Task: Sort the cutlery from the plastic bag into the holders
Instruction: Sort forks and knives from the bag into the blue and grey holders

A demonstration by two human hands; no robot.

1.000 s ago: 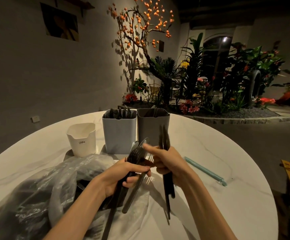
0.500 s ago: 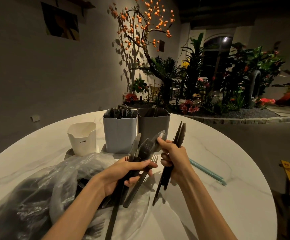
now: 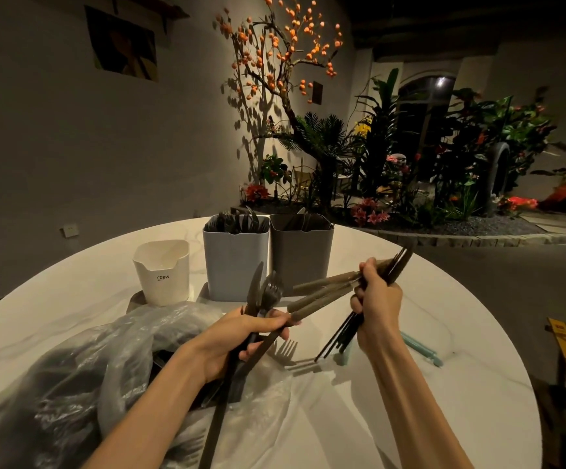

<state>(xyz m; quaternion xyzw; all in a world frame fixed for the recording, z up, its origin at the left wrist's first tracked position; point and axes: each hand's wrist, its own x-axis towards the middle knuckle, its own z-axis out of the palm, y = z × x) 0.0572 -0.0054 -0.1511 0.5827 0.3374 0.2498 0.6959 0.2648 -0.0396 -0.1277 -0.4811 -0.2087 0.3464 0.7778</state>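
My left hand is curled around a bundle of dark cutlery, a fork head and a knife blade sticking up above my thumb and the long handles running down past my wrist. Under that hand and out to its left lies the crumpled clear plastic bag on the white marble tabletop, with more dark pieces showing through it. My right hand, held up just to the right of the left, is clenched on a second bunch of dark knives, tilted so the tips point up and to the right; they are blurred. Just right of that hand a pale blue straw-like stick lies flat on the tabletop. Beyond both hands stand three holders: a white holder off to the left, a light grey holder packed with dark cutlery, and, touching its right side, a dark grey holder with a few pieces inside.
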